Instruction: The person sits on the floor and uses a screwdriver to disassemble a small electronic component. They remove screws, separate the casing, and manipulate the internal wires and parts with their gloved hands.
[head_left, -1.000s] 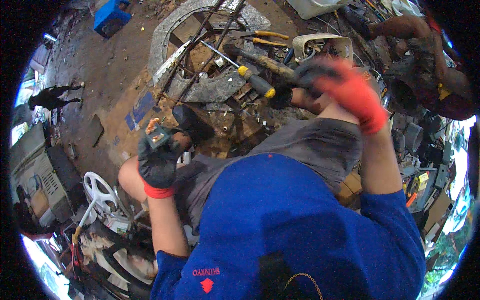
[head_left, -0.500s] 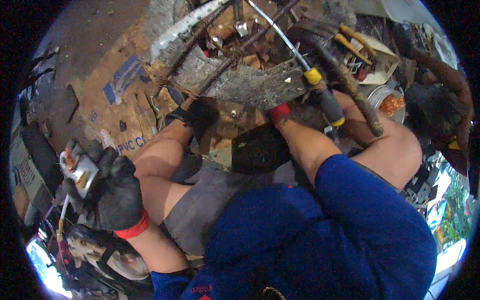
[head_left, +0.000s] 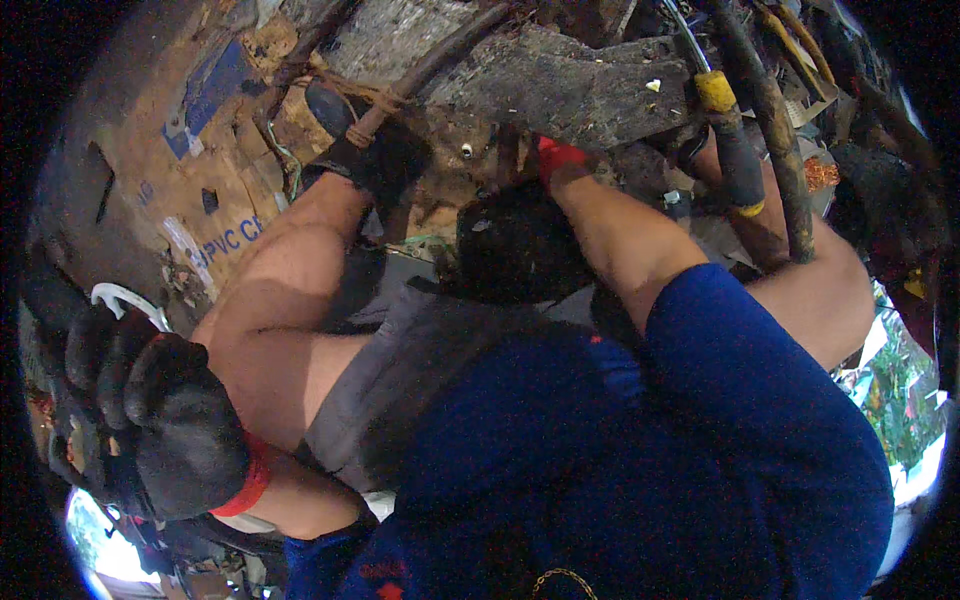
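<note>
My left hand [head_left: 165, 400], in a dark glove with a red cuff, is at the far left with its back turned up and its fingers curled. A curved white piece [head_left: 130, 300] shows past the knuckles; the rest of it is hidden behind the glove. My right hand [head_left: 560, 158] reaches down between my knees, under the edge of a rough grey plank [head_left: 560, 90]. Only its red cuff shows plainly, and its fingers are hidden. Close to it lies a dark rounded lump [head_left: 520, 245].
A screwdriver with a yellow and black handle [head_left: 735, 150] leans beside a rusty bar [head_left: 775, 130] over my right leg. Another bar [head_left: 430, 75] bound with wire crosses the plank. Flattened cardboard [head_left: 215, 215] covers the ground at left. Copper-coloured bits [head_left: 820, 175] lie at right.
My left hand has turned over, back upward, and moved slightly left, covering most of the white piece. The view has shifted. My right hand stays by the plank.
</note>
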